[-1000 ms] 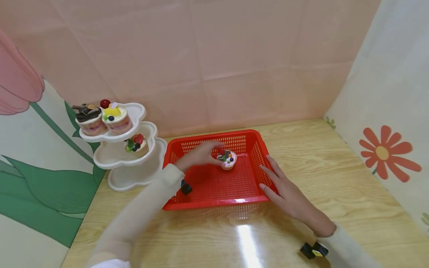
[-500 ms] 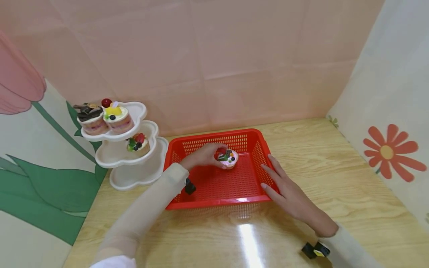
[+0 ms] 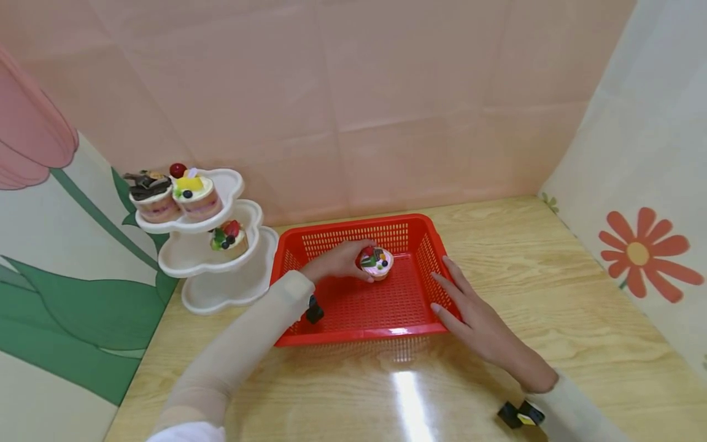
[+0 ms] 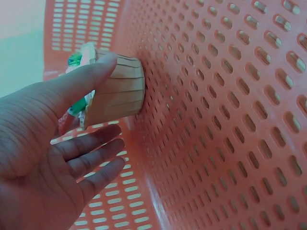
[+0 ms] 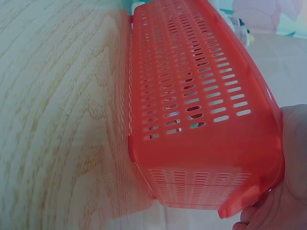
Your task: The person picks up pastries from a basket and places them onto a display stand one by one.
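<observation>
A cupcake (image 3: pixel 377 264) with pink frosting and fruit toppings is inside the red plastic basket (image 3: pixel 359 334). My left hand (image 3: pixel 342 259) reaches in from the left and holds it between thumb and fingers. The left wrist view shows the thumb (image 4: pixel 98 72) along the pale pleated cup (image 4: pixel 117 91), whose base is right at the basket floor. The other fingers extend below it, partly hidden. My right hand (image 3: pixel 475 319) rests on the basket's right rim, fairly straight fingers reaching over it. From the right wrist, the hand (image 5: pixel 292 163) shows against the rim near a corner.
Left of the basket stands a white three-tier stand (image 3: pixel 221 285). Its top tier bears a chocolate-topped cake cup (image 3: pixel 157 205) and a fruit-topped one (image 3: pixel 199 199); a fruit tart (image 3: pixel 229 240) sits on the middle tier. A pink backdrop rises behind the wooden table (image 3: pixel 525 245).
My left hand has settled slightly right and down around the cupcake, closing its fingers on it. The cupcake has barely shifted. The right hand stays on the basket rim.
</observation>
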A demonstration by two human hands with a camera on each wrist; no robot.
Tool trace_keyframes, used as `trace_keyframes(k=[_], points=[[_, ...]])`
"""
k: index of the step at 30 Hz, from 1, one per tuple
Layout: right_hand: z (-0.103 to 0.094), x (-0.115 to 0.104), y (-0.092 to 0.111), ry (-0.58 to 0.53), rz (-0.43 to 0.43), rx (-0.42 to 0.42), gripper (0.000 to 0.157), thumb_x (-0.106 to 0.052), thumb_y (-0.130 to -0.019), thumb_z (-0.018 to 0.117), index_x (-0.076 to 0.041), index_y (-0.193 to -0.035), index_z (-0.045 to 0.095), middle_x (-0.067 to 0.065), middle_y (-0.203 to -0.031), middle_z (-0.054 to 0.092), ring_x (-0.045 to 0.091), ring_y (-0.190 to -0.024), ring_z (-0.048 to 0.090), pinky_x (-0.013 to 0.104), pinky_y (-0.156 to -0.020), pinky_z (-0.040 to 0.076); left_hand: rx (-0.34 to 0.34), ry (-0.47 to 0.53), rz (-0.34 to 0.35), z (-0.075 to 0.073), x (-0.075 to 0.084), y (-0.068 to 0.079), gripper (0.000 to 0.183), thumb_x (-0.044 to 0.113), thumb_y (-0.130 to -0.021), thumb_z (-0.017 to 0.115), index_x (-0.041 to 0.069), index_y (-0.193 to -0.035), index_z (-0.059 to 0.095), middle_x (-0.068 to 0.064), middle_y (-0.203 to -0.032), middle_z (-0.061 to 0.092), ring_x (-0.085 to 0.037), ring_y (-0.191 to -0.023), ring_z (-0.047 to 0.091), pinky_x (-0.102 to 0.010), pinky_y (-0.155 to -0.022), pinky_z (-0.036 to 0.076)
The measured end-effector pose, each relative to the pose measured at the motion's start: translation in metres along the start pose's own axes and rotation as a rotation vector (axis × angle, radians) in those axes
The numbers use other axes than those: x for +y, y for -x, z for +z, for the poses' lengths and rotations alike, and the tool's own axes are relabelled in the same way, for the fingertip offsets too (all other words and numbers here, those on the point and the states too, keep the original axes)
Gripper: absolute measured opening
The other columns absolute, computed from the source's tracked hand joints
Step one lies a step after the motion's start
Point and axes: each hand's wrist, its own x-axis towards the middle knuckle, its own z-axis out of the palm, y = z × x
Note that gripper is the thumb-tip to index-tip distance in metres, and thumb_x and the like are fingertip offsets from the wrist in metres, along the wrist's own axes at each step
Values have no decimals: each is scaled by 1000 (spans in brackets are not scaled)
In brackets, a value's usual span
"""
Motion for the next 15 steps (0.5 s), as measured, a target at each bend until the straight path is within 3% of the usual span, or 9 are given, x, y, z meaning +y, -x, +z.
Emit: trace_keyframes(k=[9,15], points=[[1,1,1,-12,3,1,65,-42,-104,53,-8,-157,36,3,-171,3,39,-150,23,65,-96,48,-2,0,14,0,-3,2,72,24,-80,89,7,-137,49,-9,-126,63,-21,-113,60,-35,-102,49],[0,1,1,-14,-3,5,64,-42,-105,53,-8,-157,36,4,-171,4,39,-151,23,65,-97,48,-25,-2,3,-2,-3,5,73,26,-79,89,7,-137,48,-10,-126,62,-23,-114,59,-36,-103,48]])
